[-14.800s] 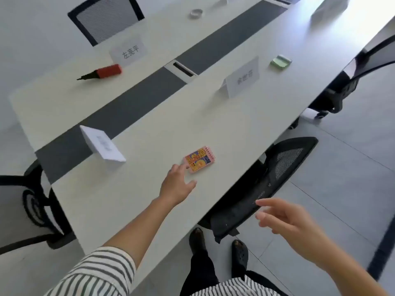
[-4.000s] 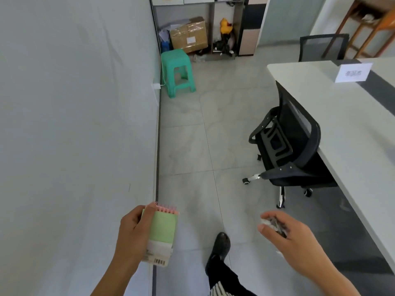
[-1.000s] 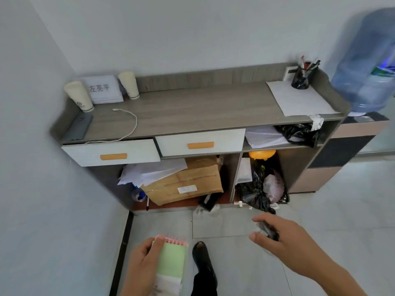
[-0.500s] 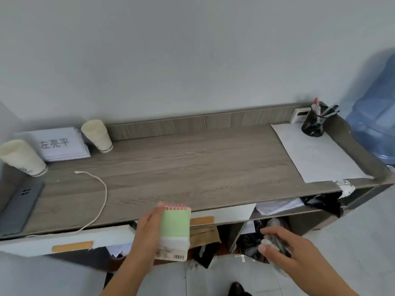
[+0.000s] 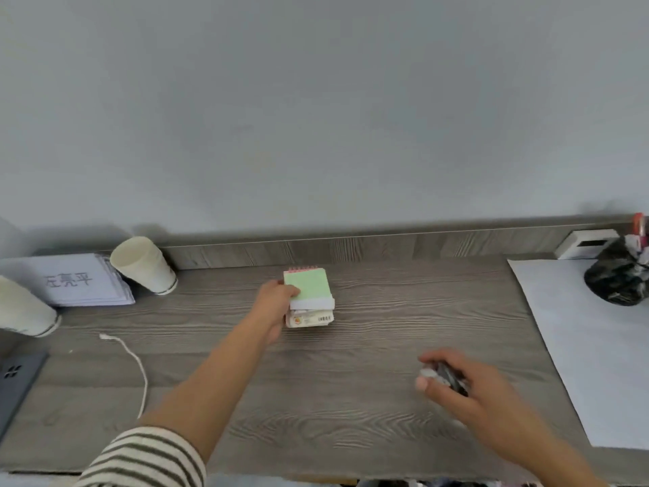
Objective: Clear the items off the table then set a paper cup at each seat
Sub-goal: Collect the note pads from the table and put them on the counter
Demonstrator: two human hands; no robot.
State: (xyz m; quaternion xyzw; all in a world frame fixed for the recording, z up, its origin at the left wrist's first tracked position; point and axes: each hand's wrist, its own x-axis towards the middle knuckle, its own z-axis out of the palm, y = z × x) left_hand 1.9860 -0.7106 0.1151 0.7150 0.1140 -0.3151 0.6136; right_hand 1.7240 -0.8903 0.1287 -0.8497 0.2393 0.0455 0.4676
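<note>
I stand at a grey wooden sideboard (image 5: 351, 398) against the wall. My left hand (image 5: 275, 304) reaches over its top and grips a small stack: a green pad on a spiral notebook with a pink binding (image 5: 309, 293), low over the wood near the back. My right hand (image 5: 456, 384) hovers over the right part of the top, fingers curled round a small dark object (image 5: 446, 376) with a pale end. Two stacks of upside-down paper cups stand at the left: one stack (image 5: 144, 265) beside the name cards, another stack (image 5: 21, 307) at the frame's edge.
A pile of white name cards (image 5: 77, 284) lies at the back left. A white cable (image 5: 133, 367) and a dark phone (image 5: 14, 381) lie at the left front. A white paper sheet (image 5: 590, 346) covers the right end, with a black pen holder (image 5: 618, 279) behind it.
I have stepped up to the sideboard. My left hand has carried the notebook stack forward over the top toward the back wall. My right hand has come up over the wood with its small object.
</note>
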